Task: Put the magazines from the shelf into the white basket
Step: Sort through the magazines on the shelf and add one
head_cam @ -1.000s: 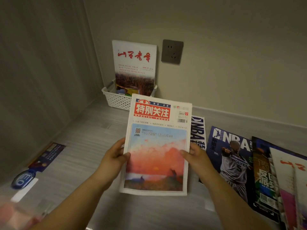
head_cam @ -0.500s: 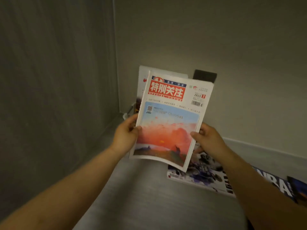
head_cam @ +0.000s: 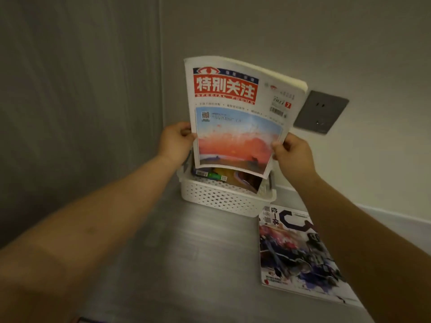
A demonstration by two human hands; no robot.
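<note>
Two magazines show whole: one red-titled magazine point(head_cam: 235, 117) and one dark-covered magazine point(head_cam: 293, 257) (more covers stand in the basket, too hidden to count). There is one white basket point(head_cam: 221, 199) and one wall socket point(head_cam: 320, 111). Two hands are in view, the left hand point(head_cam: 175, 143) and the right hand point(head_cam: 291, 155).

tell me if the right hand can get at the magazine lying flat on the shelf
Not right now, probably: the right hand grips the upright magazine over the basket. Once free, it likely could; the flat magazine lies uncovered beside the basket, close below that arm.

Grey shelf point(head_cam: 186, 252): white basket point(head_cam: 224, 201) at back; magazine point(head_cam: 300, 255) flat beside it.
</note>
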